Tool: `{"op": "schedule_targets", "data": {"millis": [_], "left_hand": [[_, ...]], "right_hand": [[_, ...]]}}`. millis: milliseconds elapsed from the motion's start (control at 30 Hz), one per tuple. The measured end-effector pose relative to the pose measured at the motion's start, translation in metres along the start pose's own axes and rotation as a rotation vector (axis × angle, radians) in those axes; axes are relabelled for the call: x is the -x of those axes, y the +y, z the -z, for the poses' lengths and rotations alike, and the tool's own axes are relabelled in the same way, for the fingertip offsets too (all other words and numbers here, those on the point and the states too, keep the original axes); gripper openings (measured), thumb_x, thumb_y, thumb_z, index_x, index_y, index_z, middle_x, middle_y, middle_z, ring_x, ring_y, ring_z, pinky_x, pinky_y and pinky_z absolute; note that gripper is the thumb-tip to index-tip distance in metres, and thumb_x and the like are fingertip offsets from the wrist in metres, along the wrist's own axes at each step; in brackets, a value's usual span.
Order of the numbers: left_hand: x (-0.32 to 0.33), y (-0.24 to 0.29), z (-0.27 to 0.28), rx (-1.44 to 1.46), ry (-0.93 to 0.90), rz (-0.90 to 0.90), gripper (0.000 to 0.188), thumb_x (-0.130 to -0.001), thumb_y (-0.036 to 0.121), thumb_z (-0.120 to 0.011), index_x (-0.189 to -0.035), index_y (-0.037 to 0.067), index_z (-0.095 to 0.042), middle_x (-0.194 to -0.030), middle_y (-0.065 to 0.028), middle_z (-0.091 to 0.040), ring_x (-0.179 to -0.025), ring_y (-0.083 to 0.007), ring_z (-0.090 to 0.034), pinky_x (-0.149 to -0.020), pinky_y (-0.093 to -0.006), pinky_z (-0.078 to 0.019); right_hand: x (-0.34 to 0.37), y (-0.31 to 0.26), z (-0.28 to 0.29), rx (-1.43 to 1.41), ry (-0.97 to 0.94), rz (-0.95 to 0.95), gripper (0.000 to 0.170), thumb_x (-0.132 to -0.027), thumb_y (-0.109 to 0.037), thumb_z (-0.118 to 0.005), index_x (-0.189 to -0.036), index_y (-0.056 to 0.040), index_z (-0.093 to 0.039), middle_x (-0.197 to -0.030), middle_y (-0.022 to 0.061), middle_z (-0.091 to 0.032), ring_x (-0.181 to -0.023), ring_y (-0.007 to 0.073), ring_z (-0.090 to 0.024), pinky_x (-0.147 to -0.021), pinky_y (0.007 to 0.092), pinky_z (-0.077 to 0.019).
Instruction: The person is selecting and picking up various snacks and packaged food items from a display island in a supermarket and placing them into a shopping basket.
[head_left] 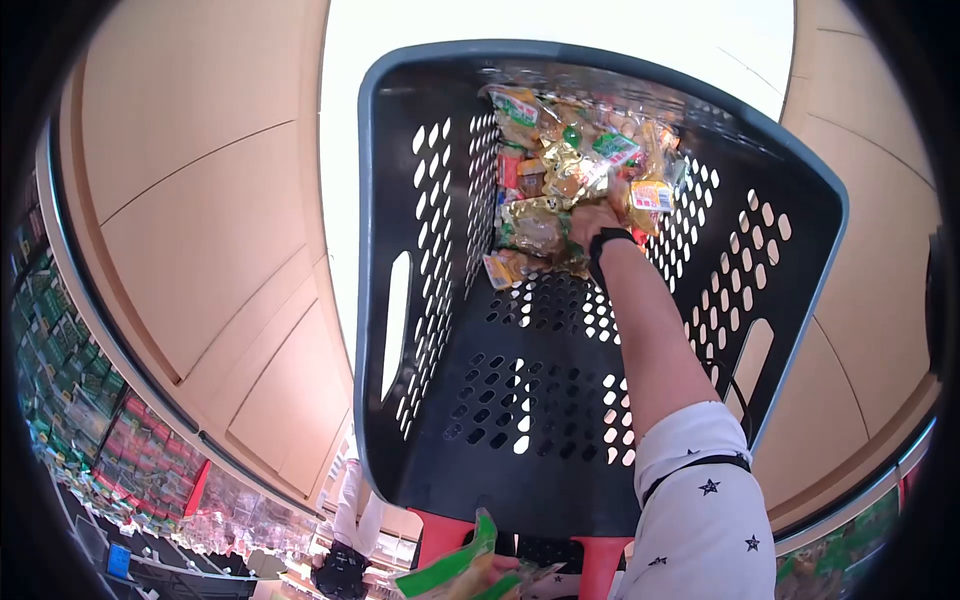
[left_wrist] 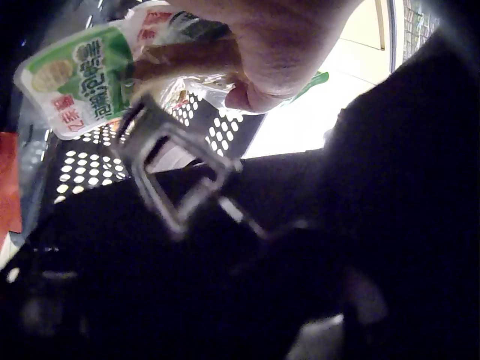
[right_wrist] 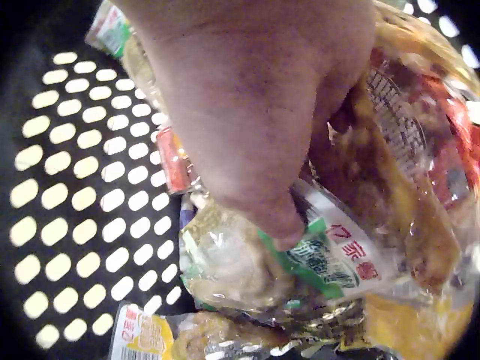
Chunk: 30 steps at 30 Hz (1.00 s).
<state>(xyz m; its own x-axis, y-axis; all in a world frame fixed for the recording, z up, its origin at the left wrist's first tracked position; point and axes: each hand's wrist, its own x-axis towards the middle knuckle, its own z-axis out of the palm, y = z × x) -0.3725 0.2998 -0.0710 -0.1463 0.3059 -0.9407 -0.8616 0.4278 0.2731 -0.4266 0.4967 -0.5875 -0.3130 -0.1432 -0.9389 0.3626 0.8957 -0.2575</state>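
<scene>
My right hand [head_left: 597, 225] reaches deep into a black perforated basket [head_left: 470, 400] and is among clear packets of food [head_left: 540, 225] piled at its far end. In the right wrist view the hand [right_wrist: 247, 112] has its thumb against a packet with a green and white label [right_wrist: 330, 259]; its other fingers are hidden. Low in the head view, my left hand [head_left: 492, 568] holds a green-edged clear packet [head_left: 450, 572] at the basket's near side. In the left wrist view that hand [left_wrist: 277, 52] grips the packet, whose green and white label [left_wrist: 79, 79] shows.
Red supports [head_left: 440, 538] show under the basket's near edge. Pale panels [head_left: 200, 200] curve around both sides. Shelves of green and red goods [head_left: 75, 390] stand at the lower left, and a person in dark and light clothing [head_left: 345, 560] is beyond the basket.
</scene>
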Motion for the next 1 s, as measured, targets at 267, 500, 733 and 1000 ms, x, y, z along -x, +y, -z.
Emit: {"op": "schedule_targets", "data": {"millis": [267,500,733,1000], "left_hand": [[-0.014,0.005,-0.003,-0.053,0.031,0.007,0.054,-0.081,-0.005,-0.05,-0.128,0.005,-0.026,-0.124,-0.0101,-0.038,-0.111,-0.0197,-0.042,-0.089,-0.0294,-0.0367],[-0.019,-0.002,-0.012,-0.088,0.152,0.019,0.041,-0.079,-0.002,-0.056,-0.118,0.001,-0.041,-0.114,-0.0097,-0.048,-0.1,-0.0172,-0.049,-0.082,-0.0278,-0.0408],[-0.011,-0.042,0.001,-0.067,0.22,-0.032,0.035,-0.079,0.0,-0.059,-0.112,-0.001,-0.05,-0.109,-0.0093,-0.054,-0.094,-0.0157,-0.053,-0.078,-0.0266,-0.0434],[0.0,-0.054,-0.004,-0.044,0.278,-0.044,0.034,-0.078,-0.001,-0.06,-0.112,-0.002,-0.051,-0.107,-0.0085,-0.056,-0.095,-0.0152,-0.053,-0.078,-0.0259,-0.0442]], "right_hand": [[0.021,0.021,-0.096,-0.332,0.312,-0.029,0.042,-0.072,-0.032,-0.061,-0.106,-0.0079,-0.059,-0.134,0.0093,-0.032,-0.125,0.0255,-0.028,-0.105,0.0381,-0.0179],[0.008,0.027,-0.124,0.053,0.526,-0.062,0.056,-0.073,-0.011,-0.044,-0.128,-0.0039,-0.036,-0.133,0.0072,-0.032,-0.127,0.0245,-0.02,-0.105,0.0354,-0.0161],[0.047,-0.001,-0.089,-0.046,0.424,0.058,0.028,-0.073,-0.009,-0.05,-0.097,-0.0008,-0.059,-0.11,0.0096,-0.05,-0.114,0.0262,-0.038,-0.098,0.0395,-0.0284],[0.062,0.015,-0.105,-0.327,0.286,-0.059,0.029,-0.074,-0.019,-0.055,-0.094,0.0021,-0.058,-0.097,0.0213,-0.058,-0.096,0.0337,-0.054,-0.083,0.04,-0.0417]]}}
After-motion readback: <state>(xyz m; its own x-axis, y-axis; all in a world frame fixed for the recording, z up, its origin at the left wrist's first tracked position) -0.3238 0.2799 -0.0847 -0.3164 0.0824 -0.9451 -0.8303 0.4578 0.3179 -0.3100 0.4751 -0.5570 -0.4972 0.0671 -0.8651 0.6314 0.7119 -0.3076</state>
